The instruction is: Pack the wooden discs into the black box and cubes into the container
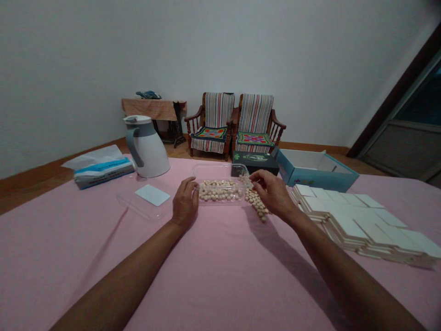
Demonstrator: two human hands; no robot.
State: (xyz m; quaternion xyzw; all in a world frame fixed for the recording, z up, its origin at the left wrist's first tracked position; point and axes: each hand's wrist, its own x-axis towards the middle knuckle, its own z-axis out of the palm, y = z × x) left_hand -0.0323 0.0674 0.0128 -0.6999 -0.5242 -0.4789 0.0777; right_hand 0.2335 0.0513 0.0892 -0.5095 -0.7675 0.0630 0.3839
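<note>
A clear plastic container [220, 203] sits on the pink tablecloth in front of me, its floor covered with small round wooden pieces [220, 191]. My left hand [186, 202] is closed on its left end, thumb on the near side. At the right end, my right hand [272, 191] grips the rim between thumb and fingers. More of the loose wooden pieces [255, 201] lie on the cloth beside the container, partly under my right hand. Left of my left hand is a clear plastic lid [126, 201] with a white card [152, 195] on it.
Stacks of thin pale square tiles [361, 218] stand at the right. Behind them are a blue open box [317, 177] and a black box [257, 162]. A white jug [151, 151] and a tissue pack [103, 174] stand at the left. Two chairs [213, 119] are beyond the table.
</note>
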